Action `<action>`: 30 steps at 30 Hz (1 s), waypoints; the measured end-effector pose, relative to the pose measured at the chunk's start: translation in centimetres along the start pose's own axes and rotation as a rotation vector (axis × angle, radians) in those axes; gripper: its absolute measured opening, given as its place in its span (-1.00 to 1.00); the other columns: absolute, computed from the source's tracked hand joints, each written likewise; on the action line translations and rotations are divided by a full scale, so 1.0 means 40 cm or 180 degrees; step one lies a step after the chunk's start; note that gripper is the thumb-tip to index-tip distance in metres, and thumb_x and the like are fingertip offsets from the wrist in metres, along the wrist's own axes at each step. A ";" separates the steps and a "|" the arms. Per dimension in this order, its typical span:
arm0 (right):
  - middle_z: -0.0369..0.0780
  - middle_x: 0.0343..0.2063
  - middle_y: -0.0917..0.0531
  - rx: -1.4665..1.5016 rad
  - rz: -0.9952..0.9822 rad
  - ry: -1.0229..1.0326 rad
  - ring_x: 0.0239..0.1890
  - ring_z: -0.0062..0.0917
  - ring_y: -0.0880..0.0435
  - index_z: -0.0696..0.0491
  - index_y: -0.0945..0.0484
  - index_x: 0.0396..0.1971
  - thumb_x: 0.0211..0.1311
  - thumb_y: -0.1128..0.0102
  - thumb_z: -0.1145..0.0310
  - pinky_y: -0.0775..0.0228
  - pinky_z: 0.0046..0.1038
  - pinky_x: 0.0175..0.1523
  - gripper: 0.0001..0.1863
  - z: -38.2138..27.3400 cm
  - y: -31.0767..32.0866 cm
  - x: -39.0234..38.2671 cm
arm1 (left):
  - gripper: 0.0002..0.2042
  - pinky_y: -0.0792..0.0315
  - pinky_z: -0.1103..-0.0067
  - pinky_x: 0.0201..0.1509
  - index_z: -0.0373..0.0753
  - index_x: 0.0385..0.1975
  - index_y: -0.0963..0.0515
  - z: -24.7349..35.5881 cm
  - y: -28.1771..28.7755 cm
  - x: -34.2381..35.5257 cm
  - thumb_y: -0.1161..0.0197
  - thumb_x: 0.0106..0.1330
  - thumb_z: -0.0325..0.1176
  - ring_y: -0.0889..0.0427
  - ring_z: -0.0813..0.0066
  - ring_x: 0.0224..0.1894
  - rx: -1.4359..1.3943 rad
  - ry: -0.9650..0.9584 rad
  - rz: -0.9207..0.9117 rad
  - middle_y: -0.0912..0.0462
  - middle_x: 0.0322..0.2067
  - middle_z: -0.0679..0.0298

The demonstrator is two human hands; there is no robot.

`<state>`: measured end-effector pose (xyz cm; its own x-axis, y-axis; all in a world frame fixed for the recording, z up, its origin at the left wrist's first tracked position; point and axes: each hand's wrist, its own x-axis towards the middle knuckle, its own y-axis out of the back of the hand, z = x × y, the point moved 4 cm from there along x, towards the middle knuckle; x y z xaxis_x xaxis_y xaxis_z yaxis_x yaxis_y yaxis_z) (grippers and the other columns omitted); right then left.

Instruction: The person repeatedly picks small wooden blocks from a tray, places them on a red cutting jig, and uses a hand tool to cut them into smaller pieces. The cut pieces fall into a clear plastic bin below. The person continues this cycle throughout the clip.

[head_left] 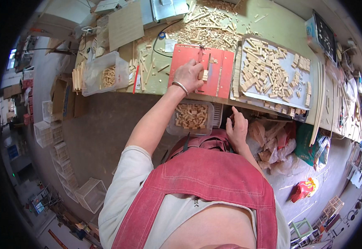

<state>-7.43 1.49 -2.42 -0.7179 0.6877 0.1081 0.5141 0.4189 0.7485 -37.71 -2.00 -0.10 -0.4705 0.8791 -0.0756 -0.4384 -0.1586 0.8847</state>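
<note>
My left hand [189, 76], with a bracelet at the wrist, is over a red flat machine table [181, 56] that has slots in it. Its fingers close around small pale wooden blocks [205, 75], partly hidden by the hand, beside a narrow dark slot. A few small wood pieces [213, 60] lie farther back on the red surface. Below the bench edge, my right hand [238, 126] hangs with the index finger stretched out and the others loosely bent; nothing shows in it. Left of it, a clear plastic bin [171, 126] holds many small blocks.
A tray [291, 62] of loose blocks stands on the bench to the right. Offcuts [214, 25] pile up behind the red table. At left are a clear bin [91, 72] and a red stick [136, 79]. Plastic bags [287, 157] sit on the floor at right.
</note>
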 end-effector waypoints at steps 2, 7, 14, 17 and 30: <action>-0.19 -0.31 -0.57 -0.0004 -0.0070 -0.0075 -0.23 -0.25 -0.60 0.12 -0.54 0.28 0.24 -0.30 0.49 -0.35 -0.21 -0.10 -0.45 0.005 0.001 -0.003 | -0.64 -0.64 0.16 -0.05 -0.09 -0.12 -0.65 -0.003 -0.002 0.007 -0.48 0.02 -0.32 -0.71 -0.01 -0.14 -0.0005 -0.0031 0.0028 -0.61 -0.16 0.16; -0.23 -0.32 -0.57 -0.0002 -0.0019 -0.0123 -0.30 -0.33 -0.55 0.11 -0.55 0.27 0.27 -0.30 0.50 -0.33 -0.27 -0.09 -0.47 0.006 0.003 -0.009 | -0.65 -0.64 0.15 -0.10 -0.05 -0.17 -0.64 -0.007 -0.003 0.022 -0.51 0.00 -0.30 -0.71 0.01 -0.18 -0.0002 -0.0040 0.0126 -0.59 -0.21 0.18; -0.25 -0.33 -0.57 0.0037 0.0007 -0.0167 -0.33 -0.37 -0.53 0.11 -0.55 0.28 0.29 -0.28 0.51 -0.32 -0.31 -0.09 -0.48 0.011 0.005 -0.012 | -0.62 -0.64 0.15 -0.06 -0.06 -0.12 -0.65 -0.011 0.006 0.044 -0.51 0.01 -0.30 -0.72 -0.01 -0.15 -0.0061 -0.0016 0.0040 -0.61 -0.18 0.17; -0.25 -0.32 -0.57 0.0062 0.0018 -0.0188 -0.33 -0.37 -0.53 0.11 -0.55 0.28 0.29 -0.28 0.51 -0.32 -0.30 -0.10 -0.47 0.016 0.005 -0.015 | -0.63 -0.64 0.15 -0.05 -0.04 -0.13 -0.65 -0.017 0.001 0.057 -0.52 0.00 -0.29 -0.72 0.00 -0.14 -0.0070 -0.0027 0.0044 -0.61 -0.18 0.19; -0.24 -0.35 -0.59 0.0083 0.0169 -0.0299 -0.33 -0.35 -0.61 0.15 -0.55 0.24 0.25 -0.32 0.51 -0.35 -0.26 -0.14 -0.48 0.044 0.039 -0.061 | -0.59 -0.63 0.14 -0.01 -0.08 -0.11 -0.62 0.003 -0.003 0.067 -0.56 0.00 -0.28 -0.70 -0.03 -0.08 0.0275 -0.0109 -0.0050 -0.63 -0.12 0.13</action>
<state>-4.03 1.52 -2.68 -0.6427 0.7615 0.0845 0.5631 0.3947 0.7260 -38.83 0.44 -0.35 -0.4369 0.8963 -0.0752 -0.3771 -0.1067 0.9200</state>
